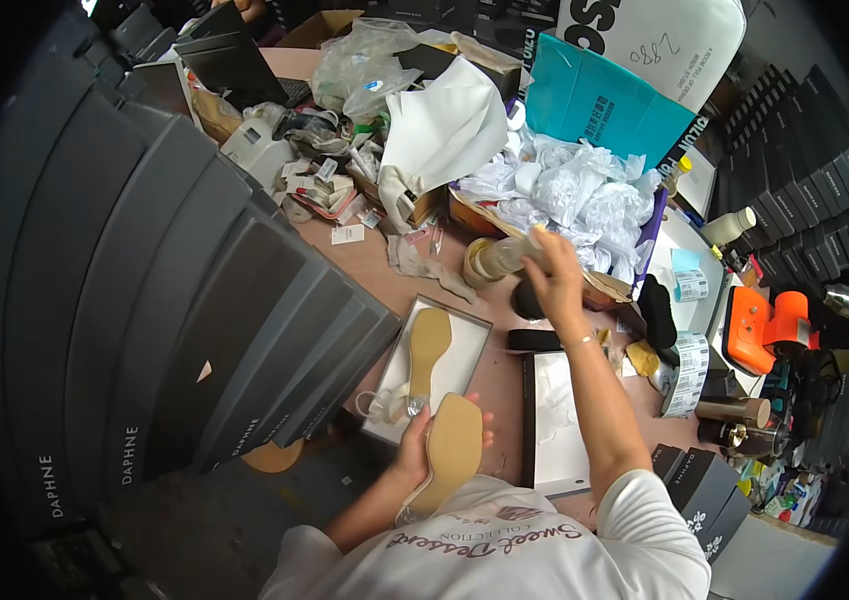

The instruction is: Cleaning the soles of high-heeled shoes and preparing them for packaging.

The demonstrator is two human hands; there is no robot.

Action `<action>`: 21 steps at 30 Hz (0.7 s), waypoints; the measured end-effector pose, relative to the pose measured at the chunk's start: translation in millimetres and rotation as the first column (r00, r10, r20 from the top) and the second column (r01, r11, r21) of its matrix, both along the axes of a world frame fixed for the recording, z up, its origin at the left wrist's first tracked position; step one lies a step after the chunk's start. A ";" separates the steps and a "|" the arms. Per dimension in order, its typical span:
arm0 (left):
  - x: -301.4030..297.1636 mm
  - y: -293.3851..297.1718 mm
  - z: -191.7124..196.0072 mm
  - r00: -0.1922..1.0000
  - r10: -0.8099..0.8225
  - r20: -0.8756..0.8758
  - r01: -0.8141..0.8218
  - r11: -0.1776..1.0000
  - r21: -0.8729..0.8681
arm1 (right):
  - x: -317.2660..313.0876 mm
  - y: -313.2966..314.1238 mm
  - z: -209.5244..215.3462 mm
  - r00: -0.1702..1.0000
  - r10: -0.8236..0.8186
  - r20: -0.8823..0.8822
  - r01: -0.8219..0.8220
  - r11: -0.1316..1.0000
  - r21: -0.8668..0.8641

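My left hand (pixel 412 452) is closed round a sandal (pixel 454 445), its tan sole turned up toward me and its clear heel near my shirt. Just beyond, a second sandal (pixel 430 340) lies sole up in an open white-lined shoebox (pixel 466 370), with pale straps beside it. My right hand (pixel 556 278) reaches across the table, fingers closed on a translucent, bottle-like cylinder (pixel 506 256). That cylinder tilts against a yellowish ring, perhaps a tape roll (pixel 478 264). Beneath my right wrist sits a dark round object (pixel 527 298).
Tall stacks of dark shoeboxes (pixel 174 300) close in on the left. A box of crumpled white plastic wrapping (pixel 584 190) stands at the back. Near my right forearm are a white box lid (pixel 556 425), printed labels (pixel 686 372) and an orange device (pixel 759 330).
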State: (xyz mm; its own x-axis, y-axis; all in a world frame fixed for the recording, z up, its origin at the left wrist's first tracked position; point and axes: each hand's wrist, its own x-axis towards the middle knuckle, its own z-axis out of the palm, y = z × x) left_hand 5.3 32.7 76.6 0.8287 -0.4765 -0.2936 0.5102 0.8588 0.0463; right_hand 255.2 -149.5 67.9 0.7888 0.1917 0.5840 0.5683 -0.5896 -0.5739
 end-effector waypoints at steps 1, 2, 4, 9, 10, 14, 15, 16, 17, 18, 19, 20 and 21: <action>-0.3 1.6 1.7 1.000 0.017 -0.001 -0.017 0.999 0.034 | -9.7 -15.2 3.7 0.993 -0.120 -0.016 0.121 0.984 0.131; 0.1 3.1 3.0 0.999 0.034 -0.002 -0.034 0.997 0.069 | -18.5 -31.8 -4.8 0.954 -0.222 -0.203 0.281 0.897 0.342; 2.5 6.4 3.7 0.997 -0.071 -0.013 0.072 0.982 0.172 | -38.5 -56.1 -8.3 0.868 -0.081 -0.490 0.460 0.502 0.732; 3.9 4.4 6.4 0.985 -0.155 -0.075 0.169 0.957 0.237 | -49.6 -64.2 -25.1 0.871 0.048 -0.489 0.484 0.092 0.870; 1.7 4.7 4.2 0.991 -0.122 -0.058 0.133 0.960 0.245 | -43.0 -56.6 -22.2 0.887 0.016 -0.462 0.445 0.242 0.862; -10.5 6.6 -1.7 0.999 -0.019 -0.046 0.031 0.963 0.269 | -16.2 1.3 9.6 0.977 -0.157 0.146 0.145 0.985 0.088; -10.3 7.1 -0.9 0.999 0.004 -0.052 0.010 0.960 0.280 | -13.2 15.3 2.4 0.993 -0.087 0.083 0.086 0.996 0.021; -11.4 7.5 -1.0 0.999 0.011 -0.049 0.003 0.961 0.275 | -11.1 26.1 -4.5 0.999 -0.018 0.028 0.019 0.999 -0.048; -10.1 7.8 0.5 0.999 0.016 -0.041 -0.004 0.962 0.273 | -7.3 31.5 -18.9 0.999 0.018 -0.048 -0.023 0.993 -0.116; -9.4 8.7 2.0 0.999 0.018 -0.033 -0.008 0.963 0.271 | -5.6 34.9 -32.6 0.991 0.046 -0.125 -0.068 0.981 -0.180; -8.3 9.7 3.0 0.999 0.031 -0.038 -0.021 0.968 0.252 | -3.9 42.1 -28.9 0.996 0.057 -0.072 -0.066 0.988 -0.138; -7.7 9.1 4.8 0.998 0.038 -0.040 -0.028 0.973 0.229 | -0.7 44.0 -20.0 0.993 -0.005 -0.116 -0.013 0.987 -0.159; -7.2 7.7 5.7 0.998 0.040 -0.042 -0.030 0.978 0.207 | 3.4 43.8 -10.1 0.985 -0.073 -0.158 0.044 0.982 -0.183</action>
State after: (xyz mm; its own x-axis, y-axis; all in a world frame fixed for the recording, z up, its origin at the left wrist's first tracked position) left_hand -1.9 40.4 82.3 0.8272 -0.3726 -0.4205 0.4858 0.8504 0.2020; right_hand 258.7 -105.7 57.8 0.8835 0.2315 0.4072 0.4370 -0.7203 -0.5386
